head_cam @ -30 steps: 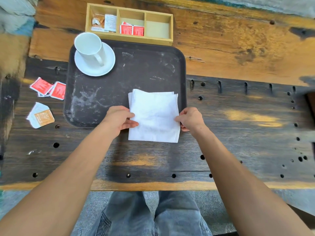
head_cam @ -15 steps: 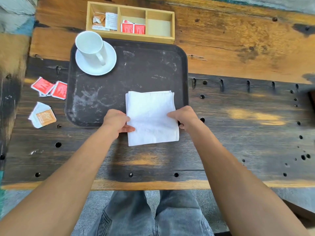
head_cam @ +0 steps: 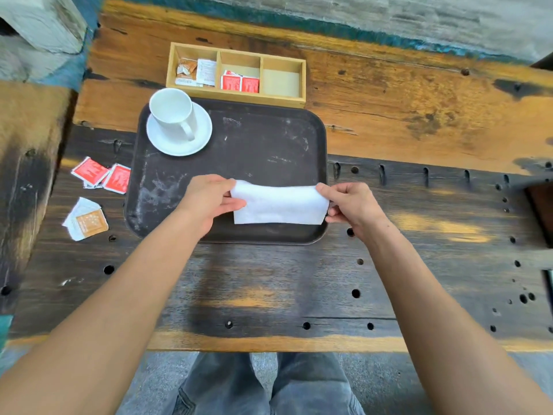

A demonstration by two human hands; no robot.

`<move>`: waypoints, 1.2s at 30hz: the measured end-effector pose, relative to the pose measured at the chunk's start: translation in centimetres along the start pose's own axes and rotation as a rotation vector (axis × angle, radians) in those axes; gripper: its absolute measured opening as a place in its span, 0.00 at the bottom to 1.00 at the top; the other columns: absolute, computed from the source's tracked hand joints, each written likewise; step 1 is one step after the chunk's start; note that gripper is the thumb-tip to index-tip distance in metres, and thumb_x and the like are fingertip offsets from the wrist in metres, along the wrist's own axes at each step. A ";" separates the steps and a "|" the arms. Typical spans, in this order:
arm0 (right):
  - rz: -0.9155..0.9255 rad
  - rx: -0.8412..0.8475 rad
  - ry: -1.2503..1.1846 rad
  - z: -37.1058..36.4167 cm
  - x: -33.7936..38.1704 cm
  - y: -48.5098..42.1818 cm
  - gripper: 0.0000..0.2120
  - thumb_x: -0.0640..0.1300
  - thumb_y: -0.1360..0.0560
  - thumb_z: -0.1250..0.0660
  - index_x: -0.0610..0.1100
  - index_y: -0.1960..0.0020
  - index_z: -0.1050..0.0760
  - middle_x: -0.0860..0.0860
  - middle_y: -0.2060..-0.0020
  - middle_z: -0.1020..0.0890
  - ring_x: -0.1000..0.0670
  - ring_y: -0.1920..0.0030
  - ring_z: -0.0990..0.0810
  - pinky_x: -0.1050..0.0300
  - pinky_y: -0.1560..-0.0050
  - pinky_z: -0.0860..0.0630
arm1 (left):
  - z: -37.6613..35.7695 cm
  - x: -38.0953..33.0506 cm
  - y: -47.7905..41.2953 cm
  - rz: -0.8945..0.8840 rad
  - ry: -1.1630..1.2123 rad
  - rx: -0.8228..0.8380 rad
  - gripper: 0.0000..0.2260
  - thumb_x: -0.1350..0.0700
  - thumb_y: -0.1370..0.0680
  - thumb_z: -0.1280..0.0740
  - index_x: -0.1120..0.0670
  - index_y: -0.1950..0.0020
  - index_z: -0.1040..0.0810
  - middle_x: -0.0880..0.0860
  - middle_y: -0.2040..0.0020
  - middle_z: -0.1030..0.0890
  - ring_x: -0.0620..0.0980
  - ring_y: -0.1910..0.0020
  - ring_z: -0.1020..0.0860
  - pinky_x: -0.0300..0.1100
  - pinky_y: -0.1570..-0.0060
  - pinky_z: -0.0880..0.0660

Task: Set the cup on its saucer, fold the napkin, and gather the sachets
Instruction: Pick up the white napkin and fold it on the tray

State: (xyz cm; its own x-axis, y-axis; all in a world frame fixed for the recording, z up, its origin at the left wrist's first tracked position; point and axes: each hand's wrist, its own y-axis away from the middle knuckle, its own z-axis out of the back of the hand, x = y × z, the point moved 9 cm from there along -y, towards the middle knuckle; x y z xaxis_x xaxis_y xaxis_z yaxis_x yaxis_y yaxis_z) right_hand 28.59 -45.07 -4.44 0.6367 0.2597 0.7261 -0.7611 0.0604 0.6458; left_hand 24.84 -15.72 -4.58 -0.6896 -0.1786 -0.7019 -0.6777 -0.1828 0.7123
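The white napkin [head_cam: 278, 205] hung stretched between both hands above the near part of the dark tray [head_cam: 269, 139]. The left hand [head_cam: 209, 199] pinched its left edge, the right hand [head_cam: 347, 205] its right edge, fingers curled round the paper.

A white cup [head_cam: 172, 113] stands upright on a white saucer [head_cam: 201, 139] in the far left corner of a dark tray [head_cam: 263, 136]. A white napkin [head_cam: 278, 205], folded into a wide band, lies over the tray's near edge, pinched at its short ends by the left hand [head_cam: 206, 196] and right hand [head_cam: 350, 205]. Red sachets [head_cam: 101, 175] and an orange sachet [head_cam: 89, 223] lie loose left of the tray. Boxed sachets [head_cam: 239, 83] fill two compartments of a wooden box [head_cam: 281, 82].
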 end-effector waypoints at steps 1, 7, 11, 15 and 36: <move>0.013 -0.001 -0.043 0.1 0.8 -0.4 0.12 0.47 0.24 0.25 0.40 0.59 0.22 0.45 0.69 0.24 0.53 0.74 0.23 0.58 0.67 0.16 | -0.3 -0.8 -0.3 -0.022 0.011 0.005 0.04 0.62 0.20 0.31 0.61 0.50 0.25 0.60 0.54 0.24 0.64 0.54 0.16 0.44 0.53 0.16; 0.074 0.022 -0.174 -0.4 3.9 -2.9 0.07 0.37 0.23 0.28 0.41 0.45 0.20 0.44 0.56 0.15 0.48 0.59 0.16 0.55 0.53 0.15 | -0.6 -4.7 -2.5 -0.252 -0.013 -0.005 0.05 0.65 0.22 0.29 0.58 0.55 0.23 0.58 0.55 0.18 0.58 0.56 0.13 0.44 0.51 0.16; 0.049 0.075 -0.169 -1.8 2.4 -4.0 0.09 0.31 0.23 0.31 0.45 0.55 0.24 0.44 0.53 0.19 0.47 0.50 0.17 0.51 0.44 0.17 | -0.2 -2.6 -3.6 -0.267 -0.069 0.011 0.05 0.68 0.23 0.31 0.61 0.49 0.21 0.62 0.52 0.15 0.59 0.54 0.13 0.43 0.52 0.16; -0.074 0.140 -0.027 -3.8 -2.5 -3.9 0.06 0.34 0.22 0.31 0.44 0.50 0.25 0.44 0.49 0.16 0.47 0.55 0.13 0.57 0.56 0.15 | 0.9 2.7 -3.8 -0.095 -0.108 0.015 0.11 0.72 0.24 0.31 0.67 0.42 0.22 0.69 0.47 0.17 0.63 0.51 0.14 0.45 0.52 0.16; 0.033 -0.073 0.319 -3.8 -4.3 -5.7 0.08 0.47 0.21 0.32 0.44 0.57 0.25 0.45 0.65 0.17 0.51 0.72 0.18 0.58 0.72 0.22 | 3.5 8.5 -5.2 0.073 -0.280 -0.100 0.07 0.62 0.19 0.35 0.64 0.47 0.20 0.61 0.56 0.18 0.52 0.72 0.19 0.40 0.74 0.23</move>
State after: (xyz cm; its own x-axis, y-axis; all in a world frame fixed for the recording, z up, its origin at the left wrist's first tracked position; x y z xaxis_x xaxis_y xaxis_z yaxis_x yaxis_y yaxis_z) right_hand 29.74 -42.90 -12.11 0.5491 0.5509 0.6285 -0.7951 0.1126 0.5960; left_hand 21.61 -12.91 -14.18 -0.7887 0.0758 -0.6101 -0.6045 -0.2762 0.7472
